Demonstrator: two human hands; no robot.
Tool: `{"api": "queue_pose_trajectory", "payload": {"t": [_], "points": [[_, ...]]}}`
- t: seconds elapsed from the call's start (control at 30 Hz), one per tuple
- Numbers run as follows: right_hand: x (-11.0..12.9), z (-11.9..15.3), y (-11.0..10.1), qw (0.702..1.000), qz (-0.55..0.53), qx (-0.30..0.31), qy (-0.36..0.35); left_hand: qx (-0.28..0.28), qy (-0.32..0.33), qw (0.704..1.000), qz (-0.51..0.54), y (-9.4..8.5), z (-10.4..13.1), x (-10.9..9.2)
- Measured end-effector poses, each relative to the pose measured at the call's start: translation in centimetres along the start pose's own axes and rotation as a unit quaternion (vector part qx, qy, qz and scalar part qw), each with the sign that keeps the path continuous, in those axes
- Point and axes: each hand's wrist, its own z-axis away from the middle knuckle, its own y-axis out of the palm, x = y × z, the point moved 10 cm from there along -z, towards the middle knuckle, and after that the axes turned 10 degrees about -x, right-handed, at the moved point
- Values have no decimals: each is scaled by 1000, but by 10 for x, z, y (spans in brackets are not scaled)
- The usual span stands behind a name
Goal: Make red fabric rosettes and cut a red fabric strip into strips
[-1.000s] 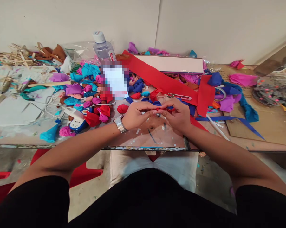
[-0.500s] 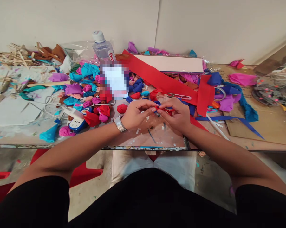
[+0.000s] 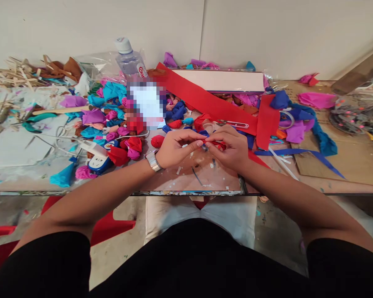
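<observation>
Red crepe piece (image 3: 216, 144) being pinched between two hands

In front of the long red strip (image 3: 186, 87), the red crepe piece is sitting between both hands, near the counter (image 3: 217, 178). The left hand (image 3: 178, 150), with a watch (image 3: 154, 160) at its wrist, is nipping the left end between thumb and fingers. The right hand (image 3: 231, 148) is grasping the rest, its fingers covering so much that the exact form is not showing.

Work on this piece is seemingly standing midway: it is being handled and is not yet lying among the others.

Left of the long red strip, a red bundle (image 3: 157, 141) is lying near the left hand. Farther left, a socket block (image 3: 100, 162) is resting before a heap of coloured bundles (image 3: 93, 117). Many are looking finished, though I cannot tell about all.

Small clippers (image 3: 236, 124) are lying at the strip's near end. Just right of that end, a short red strip (image 3: 265, 122) is lying flat; both strips are apparently waiting as material left to work.

Beyond, a bottle (image 3: 129, 62) is standing left of the strip's far end, and a white box (image 3: 219, 80) is lying behind it.
</observation>
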Motion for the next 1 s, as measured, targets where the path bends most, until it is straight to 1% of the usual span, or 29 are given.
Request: {"api": "queue_pose_trajectory", "payload": {"t": [0.17,0.3,0.43,0.53,0.67,0.77,1.0], "points": [[-2,-2,0,1000,15,5,7,-4,-2,1000,-3,-2,-2,1],[3,-5,-1,1000,18,-5,-19,-5,10,1000,-27,-3,-2,1],[2,-4,4,1000,7,22,-6,1,-7,1000,-21,-2,-1,6],[0,-3,5,999,6,32,7,5,-3,1000,-12,-1,-2,7],[2,-4,2,1000,14,23,-10,12,21,1000,-7,0,-3,3],[5,-4,2,999,16,19,-24,6,25,1000,1,-1,-3,1],[2,-3,0,1000,20,9,-14,-9,28,999,-32,-4,-3,-3]]}}
